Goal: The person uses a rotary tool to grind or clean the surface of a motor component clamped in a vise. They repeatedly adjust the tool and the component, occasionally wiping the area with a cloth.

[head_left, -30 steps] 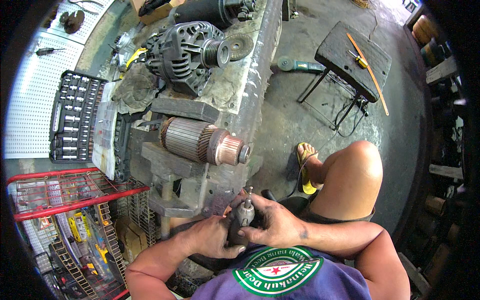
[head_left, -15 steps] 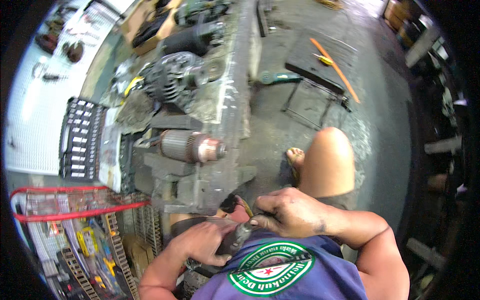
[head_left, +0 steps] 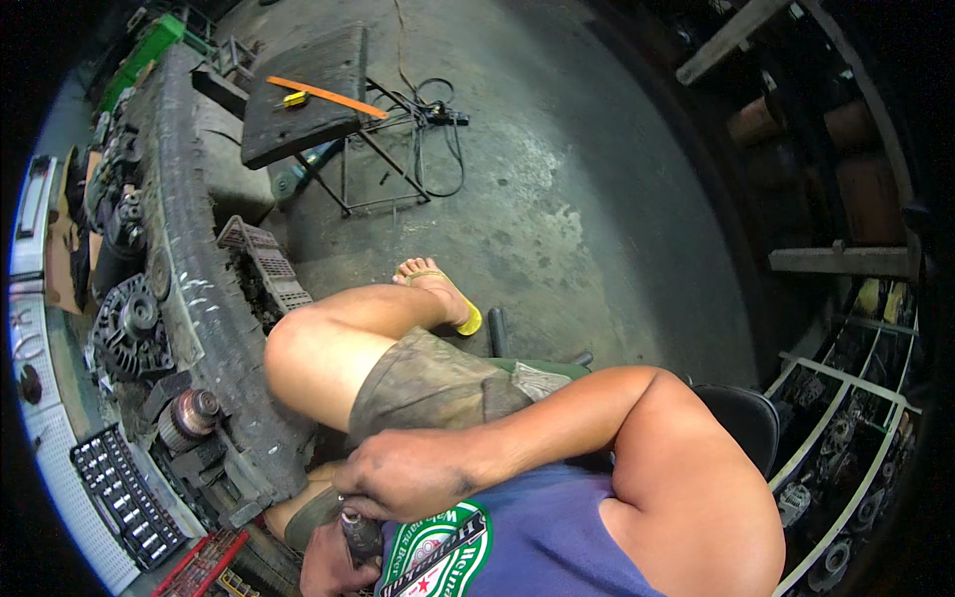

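Note:
In my lap, close against my purple shirt, is a dark, greasy cylindrical metal part (head_left: 364, 538) with a narrow shiny end. My left hand (head_left: 331, 565) is wrapped round its body, low at the picture's bottom edge. The fingers of my right hand (head_left: 403, 472) are closed at the narrow upper end; what exactly they pinch there is partly hidden. To the left, on the workbench (head_left: 214, 318), a motor armature (head_left: 187, 418) with a copper commutator sits in a bench vise (head_left: 204, 460).
An alternator (head_left: 134, 323) and other greasy parts line the bench, beside a socket set (head_left: 126, 496). A red-rimmed wire basket (head_left: 204, 565) is at lower left. Ahead stand a black stool (head_left: 313, 104) carrying an orange strip, and a plastic crate (head_left: 269, 264). Cables lie on the floor; parts racks (head_left: 846, 428) are at right.
My view has swung to the right, so the bench now shows farther left and more floor and racks appear. Both hands stay closed at the dark part in my lap.

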Motion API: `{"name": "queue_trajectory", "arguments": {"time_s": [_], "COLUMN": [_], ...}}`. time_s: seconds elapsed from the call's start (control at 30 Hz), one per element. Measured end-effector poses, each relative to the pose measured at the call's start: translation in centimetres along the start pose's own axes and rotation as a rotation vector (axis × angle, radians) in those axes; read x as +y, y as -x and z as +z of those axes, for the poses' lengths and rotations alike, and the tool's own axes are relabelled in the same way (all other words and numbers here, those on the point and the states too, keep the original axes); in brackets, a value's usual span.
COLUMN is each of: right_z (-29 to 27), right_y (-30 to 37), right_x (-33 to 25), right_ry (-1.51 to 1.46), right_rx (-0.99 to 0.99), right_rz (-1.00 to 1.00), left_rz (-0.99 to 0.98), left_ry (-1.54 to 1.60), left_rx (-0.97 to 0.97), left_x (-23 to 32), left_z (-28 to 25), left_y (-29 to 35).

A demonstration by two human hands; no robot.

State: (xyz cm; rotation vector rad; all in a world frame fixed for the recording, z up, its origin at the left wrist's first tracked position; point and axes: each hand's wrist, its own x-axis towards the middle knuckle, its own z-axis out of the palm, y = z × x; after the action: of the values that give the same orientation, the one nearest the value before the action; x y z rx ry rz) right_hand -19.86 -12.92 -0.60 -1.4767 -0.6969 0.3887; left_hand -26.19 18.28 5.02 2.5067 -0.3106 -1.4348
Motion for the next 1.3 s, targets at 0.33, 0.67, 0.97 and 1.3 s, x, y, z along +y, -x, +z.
{"name": "queue_trajectory", "arguments": {"time_s": [0.33, 0.67, 0.97, 1.3], "right_z": [-1.6, -4.9, -3.7, -1.6], "right_y": [-0.4, -1.7, -3.8, -6.0], "right_x": [1.9, 2.4, -1.7, -4.8], "right_ry": [-0.048, 0.016, 0.125, 0.371], "right_rx": [0.009, -0.199, -0.202, -0.337], "right_rz": [-0.004, -0.192, -0.041, 0.016], "left_rz": [-0.122, 0.02, 0.377, 0.41], "left_ry": [-0.138, 0.066, 0.616, 0.495], "left_rx": [-0.068, 0.016, 0.628, 0.836], "left_x": [1.8, 2.5, 5.8, 5.6], "left_z": [-1.2, -0.9, 0.2, 0.3], "left_y": [-0.3, -1.5, -4.1, -2.0]}}
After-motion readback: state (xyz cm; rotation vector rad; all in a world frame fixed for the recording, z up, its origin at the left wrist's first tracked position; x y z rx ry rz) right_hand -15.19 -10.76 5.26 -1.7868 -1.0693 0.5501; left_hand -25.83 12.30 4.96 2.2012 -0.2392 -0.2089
